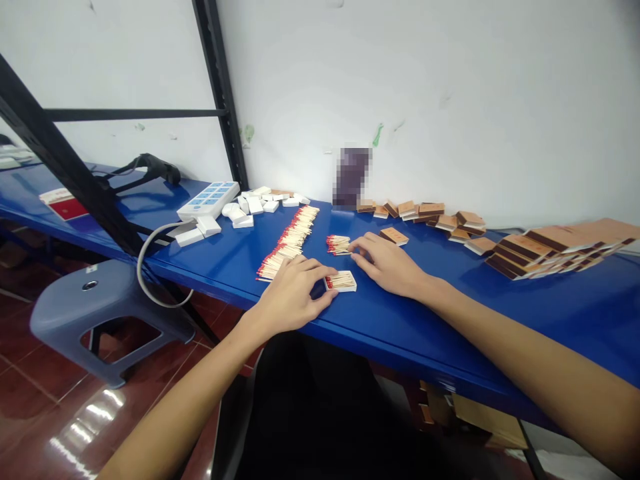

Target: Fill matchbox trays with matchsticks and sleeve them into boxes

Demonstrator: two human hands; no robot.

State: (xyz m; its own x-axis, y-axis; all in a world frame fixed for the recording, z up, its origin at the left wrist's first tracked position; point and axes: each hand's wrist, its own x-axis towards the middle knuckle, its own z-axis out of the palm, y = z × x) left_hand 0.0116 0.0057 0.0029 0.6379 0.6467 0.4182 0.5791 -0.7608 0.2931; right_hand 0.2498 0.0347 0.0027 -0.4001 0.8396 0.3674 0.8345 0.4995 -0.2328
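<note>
A small white matchbox tray [345, 285] with red-headed matches [339, 281] inside lies near the front edge of the blue table. My left hand [299, 291] grips its left end between thumb and forefinger. Just behind the tray is a small bundle of matches [338, 244], heads pointing left. My right hand [389, 264] has its curled fingertips closed at the bare ends of that bundle. To the left, a long row of matches [291, 241] runs from the front toward the back. A closed brown matchbox [395, 235] sits just behind my right hand.
White trays [256, 203] lie heaped at the back left, beside a white power strip [210, 199] with a cable. Brown matchboxes [430, 211] line the wall, with a larger stack [550, 248] at right. A black shelf post [75, 157] and grey-blue stool [107, 300] stand left.
</note>
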